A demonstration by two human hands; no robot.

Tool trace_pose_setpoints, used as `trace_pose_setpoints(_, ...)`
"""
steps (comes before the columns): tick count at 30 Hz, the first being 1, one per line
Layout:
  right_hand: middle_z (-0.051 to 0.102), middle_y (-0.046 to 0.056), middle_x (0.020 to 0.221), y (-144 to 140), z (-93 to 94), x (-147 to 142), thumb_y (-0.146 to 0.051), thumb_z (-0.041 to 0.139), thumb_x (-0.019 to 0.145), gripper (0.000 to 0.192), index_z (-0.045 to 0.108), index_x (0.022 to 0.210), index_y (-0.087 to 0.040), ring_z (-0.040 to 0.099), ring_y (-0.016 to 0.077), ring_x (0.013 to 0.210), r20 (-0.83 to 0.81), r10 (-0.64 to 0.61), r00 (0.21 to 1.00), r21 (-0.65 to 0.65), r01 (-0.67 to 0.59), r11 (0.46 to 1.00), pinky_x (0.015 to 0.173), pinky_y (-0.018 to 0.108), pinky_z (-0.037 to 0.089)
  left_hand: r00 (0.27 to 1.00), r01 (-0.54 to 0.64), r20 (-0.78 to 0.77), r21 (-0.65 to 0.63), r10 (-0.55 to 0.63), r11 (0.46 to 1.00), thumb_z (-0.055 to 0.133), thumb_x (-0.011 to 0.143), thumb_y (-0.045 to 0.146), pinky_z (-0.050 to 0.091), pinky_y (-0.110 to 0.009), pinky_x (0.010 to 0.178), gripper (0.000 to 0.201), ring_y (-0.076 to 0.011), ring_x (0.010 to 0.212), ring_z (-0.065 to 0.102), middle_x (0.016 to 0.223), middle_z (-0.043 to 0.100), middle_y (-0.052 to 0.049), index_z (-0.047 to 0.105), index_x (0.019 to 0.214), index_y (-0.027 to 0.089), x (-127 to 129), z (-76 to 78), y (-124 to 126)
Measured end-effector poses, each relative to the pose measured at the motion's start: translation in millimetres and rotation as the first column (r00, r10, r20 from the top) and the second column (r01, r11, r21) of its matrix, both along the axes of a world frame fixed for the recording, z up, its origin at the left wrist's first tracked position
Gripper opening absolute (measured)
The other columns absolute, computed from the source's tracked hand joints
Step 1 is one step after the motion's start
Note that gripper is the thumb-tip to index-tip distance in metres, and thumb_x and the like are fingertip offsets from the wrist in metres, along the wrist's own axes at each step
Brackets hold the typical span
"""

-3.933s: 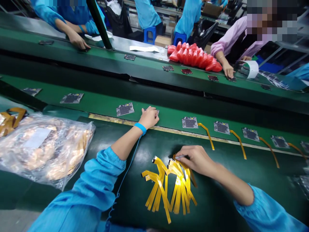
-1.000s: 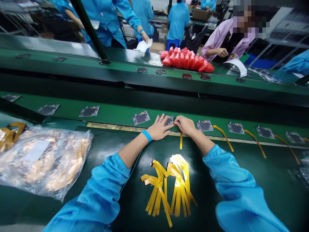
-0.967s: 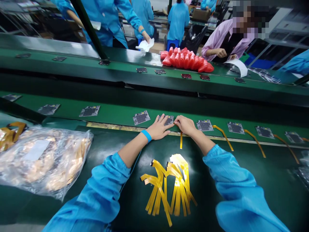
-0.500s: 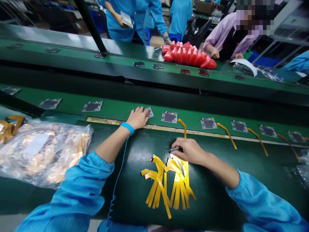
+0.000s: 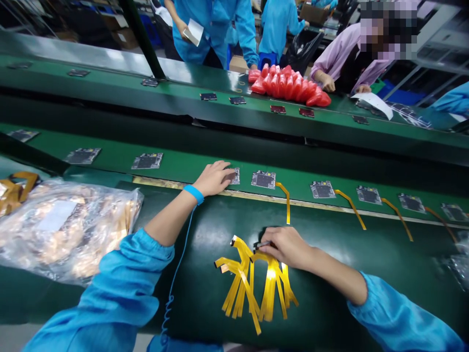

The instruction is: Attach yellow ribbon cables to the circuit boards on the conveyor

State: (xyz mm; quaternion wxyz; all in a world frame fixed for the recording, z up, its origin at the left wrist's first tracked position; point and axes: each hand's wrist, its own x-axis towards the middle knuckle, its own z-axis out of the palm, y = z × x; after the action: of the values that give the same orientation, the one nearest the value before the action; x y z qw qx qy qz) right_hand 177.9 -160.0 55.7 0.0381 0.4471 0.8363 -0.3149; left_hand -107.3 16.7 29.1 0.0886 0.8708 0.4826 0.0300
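My left hand [image 5: 214,178], a blue wrist strap [image 5: 194,194] on its wrist, lies over a circuit board [image 5: 235,176] on the green line. Its fingers are stretched out and cover part of that board. Just right of it lies another circuit board [image 5: 263,179] with a yellow flex cable [image 5: 287,205] attached. My right hand [image 5: 287,247] is closed around a slim grey tool [image 5: 264,244], its exact kind unclear. This hand is at the top of a fanned pile of yellow flex cables [image 5: 271,288] on the dark green table.
Clear plastic bags of flex cables [image 5: 58,230] lie at the left. Several boards with cables [image 5: 369,195] extend rightward. Beyond a raised edge, a second line carries dark boards [image 5: 208,97] and red wrapped bundles [image 5: 289,85]. Co-workers stand or sit behind it.
The near-line boards have shifted rightward in view, and my left hand's fingers have moved right over the board. My right hand has come down to the upper ends of the cable pile.
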Motion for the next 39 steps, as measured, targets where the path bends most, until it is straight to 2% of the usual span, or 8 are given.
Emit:
trace_pose_setpoints(3,0.081,0.000,0.106,-2,0.9,3,-0.027,0.064,0.103,0.016,0.080,0.105,-0.029,0.075,0.0187,0.098,-0.084,-0.021,0.996,-0.013,0.020,1.000,0.074,0.026,0.042,0.990,-0.121,0.085,0.062,0.116,0.991,0.057,0.096,0.031,0.051,-0.045,0.098,0.030,-0.0320,0.121,0.059,0.126,0.067,-0.013,0.073,0.120,0.020,18,0.9,-4)
trace_pose_setpoints(8,0.083,-0.001,0.103,-1,3.2,4,-0.027,0.072,0.097,0.014,0.080,0.108,-0.030,0.077,0.0197,0.093,-0.094,-0.164,0.982,-0.018,0.163,0.986,0.075,0.026,0.045,0.967,-0.230,0.109,-0.012,0.229,0.973,0.061,0.092,0.030,0.051,-0.039,0.087,0.013,-0.0284,0.105,0.063,0.103,0.068,-0.009,0.071,0.090,0.022,48,-0.6,-4)
trace_pose_setpoints(12,0.082,0.000,0.093,2,8.9,5,-0.027,0.071,0.096,0.008,0.079,0.098,-0.027,0.075,0.0192,0.084,-0.098,-0.197,0.975,0.008,0.199,0.980,0.071,0.026,0.044,0.957,-0.279,0.064,-0.054,0.282,0.959,0.060,0.091,0.031,0.052,-0.041,0.086,0.016,-0.0311,0.108,0.064,0.103,0.069,-0.011,0.073,0.089,0.021,69,-0.7,-1)
trace_pose_setpoints(18,0.081,0.002,0.099,9,17.0,9,-0.029,0.062,0.101,0.017,0.079,0.102,-0.026,0.074,0.0181,0.087,-0.281,-0.180,0.943,0.031,0.197,0.980,0.073,0.026,0.046,0.949,-0.309,0.033,-0.077,0.312,0.948,0.059,0.089,0.028,0.053,-0.043,0.086,0.022,-0.0350,0.112,0.063,0.109,0.071,-0.015,0.077,0.097,0.019,83,3.4,2)
trace_pose_setpoints(23,0.082,0.004,0.098,43,-2.6,10,-0.036,0.065,0.096,0.019,0.080,0.099,-0.024,0.074,0.0214,0.087,-0.408,-0.325,0.853,0.000,0.356,0.935,0.074,0.029,0.049,0.968,-0.234,0.075,-0.052,0.238,0.971,0.058,0.090,0.022,0.052,-0.040,0.086,0.018,-0.0308,0.107,0.064,0.104,0.071,-0.012,0.076,0.093,0.020,73,0.7,0)
trace_pose_setpoints(28,0.080,0.005,0.090,106,-28.8,1,-0.037,0.064,0.095,0.023,0.079,0.092,-0.020,0.071,0.0234,0.083,-0.412,-0.448,0.793,0.052,0.512,0.858,0.074,0.030,0.048,0.994,-0.066,0.092,0.097,0.057,0.993,0.059,0.096,0.030,0.048,-0.046,0.094,0.031,-0.0326,0.123,0.056,0.131,0.066,-0.013,0.074,0.122,0.022,54,-8.3,-10)
trace_pose_setpoints(33,0.078,0.005,0.086,149,-34.0,-14,-0.034,0.058,0.099,0.027,0.078,0.089,-0.018,0.069,0.0209,0.082,-0.274,-0.508,0.817,0.124,0.554,0.823,0.072,0.026,0.044,0.996,0.073,0.054,0.078,-0.077,0.994,0.058,0.102,0.036,0.044,-0.046,0.096,0.036,-0.0320,0.128,0.053,0.140,0.063,-0.012,0.069,0.134,0.026,46,-13.0,-7)
trace_pose_setpoints(39,0.081,0.004,0.094,157,-27.8,-25,-0.036,0.059,0.099,0.026,0.081,0.099,-0.023,0.071,0.0216,0.088,-0.088,-0.596,0.798,0.156,0.602,0.783,0.071,0.026,0.044,0.994,0.092,0.051,0.097,-0.097,0.991,0.058,0.103,0.037,0.041,-0.044,0.097,0.035,-0.0307,0.130,0.052,0.142,0.062,-0.011,0.067,0.136,0.027,50,-16.5,-6)
